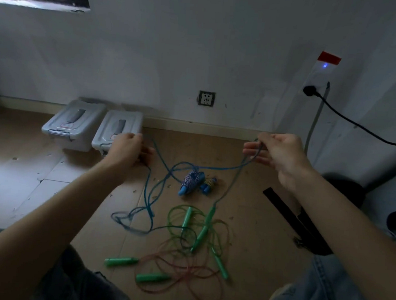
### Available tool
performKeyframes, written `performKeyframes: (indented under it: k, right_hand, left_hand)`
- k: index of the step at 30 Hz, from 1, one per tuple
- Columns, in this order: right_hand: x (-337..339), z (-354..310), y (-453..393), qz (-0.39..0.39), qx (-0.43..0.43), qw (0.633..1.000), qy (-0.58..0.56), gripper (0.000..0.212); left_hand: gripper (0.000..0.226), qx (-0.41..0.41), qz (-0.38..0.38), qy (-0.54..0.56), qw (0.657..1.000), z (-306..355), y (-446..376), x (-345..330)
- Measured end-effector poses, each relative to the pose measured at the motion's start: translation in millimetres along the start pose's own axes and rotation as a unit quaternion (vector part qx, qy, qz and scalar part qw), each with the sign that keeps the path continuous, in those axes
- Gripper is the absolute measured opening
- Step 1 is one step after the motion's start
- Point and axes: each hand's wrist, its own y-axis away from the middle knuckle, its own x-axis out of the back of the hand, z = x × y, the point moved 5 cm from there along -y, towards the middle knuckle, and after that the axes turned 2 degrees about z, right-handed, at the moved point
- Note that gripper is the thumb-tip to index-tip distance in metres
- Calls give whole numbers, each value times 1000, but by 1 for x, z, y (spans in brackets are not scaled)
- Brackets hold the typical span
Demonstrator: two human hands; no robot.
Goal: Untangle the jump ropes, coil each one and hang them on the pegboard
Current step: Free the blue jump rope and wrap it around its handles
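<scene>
A blue braided jump rope (216,168) stretches between my two raised hands and sags to the wooden floor, where it loops at the left. My left hand (128,148) grips one stretch of it in front of a grey box. My right hand (277,153) pinches the rope higher up on the right. The rope's blue handles (193,182) lie on the floor between my hands. Nearer to me lies a tangle of thin green rope (178,215) and reddish rope (183,273) with several green handles (121,261). One green rope hangs down from my right hand. No pegboard is in view.
Two grey lidded storage boxes (77,122) stand against the white wall at the left. A wall socket (206,98) sits low on the wall. A black cable (349,120) runs from a plug at the right. A black strap (288,213) lies beside my right knee.
</scene>
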Motion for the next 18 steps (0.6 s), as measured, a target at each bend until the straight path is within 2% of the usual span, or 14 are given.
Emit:
performKeyframes:
  k: [1, 2, 3, 5, 6, 7, 8, 9, 10, 12, 13, 15, 16, 18]
  right_hand:
    - [-1, 1, 1, -21, -11, 999, 31, 20]
    - [-3, 4, 3, -55, -20, 991, 117, 21]
    - [-6, 10, 6, -99, -23, 962, 255, 21]
    - [-13, 20, 16, -162, 3, 837, 523, 23]
    - [-19, 21, 20, -173, 30, 802, 571, 32]
    - [-27, 19, 23, -191, 56, 814, 546, 46]
    - [-37, 14, 28, -233, 72, 852, 464, 61]
    - [-48, 9, 36, -289, 76, 884, 358, 70]
    - [-58, 5, 42, -343, 78, 896, 271, 67]
    - [-68, 2, 51, -403, 88, 894, 177, 33]
    - [-69, -2, 52, -397, 93, 900, 153, 13]
    - [-56, -10, 39, -287, 87, 950, 84, 20]
    - [-44, -14, 30, -207, 79, 975, 31, 24]
    - [-20, -21, 15, -70, 79, 993, -57, 27]
  left_hand:
    - [26, 5, 0, 52, 999, 4, -1, 3]
    - [25, -5, -12, 81, 997, 9, -1, 3]
    - [25, -32, -31, 83, 996, 16, 1, 1]
    - [25, -113, -99, 53, 987, 35, 11, -8]
    - [25, -149, -147, 44, 977, 45, 20, -15]
    - [25, -171, -198, 38, 965, 52, 30, -23]
    - [24, -181, -247, 31, 952, 56, 40, -30]
    - [22, -186, -291, 21, 938, 59, 50, -37]
    - [20, -190, -325, 11, 927, 60, 58, -43]
    - [20, -197, -349, 0, 916, 58, 63, -50]
    - [19, -203, -344, -11, 917, 56, 60, -50]
    - [13, -220, -323, -108, 914, 45, 49, -48]
    - [11, -222, -323, -208, 896, 34, 44, -47]
    - [16, -162, -357, -435, 811, -1, 37, -47]
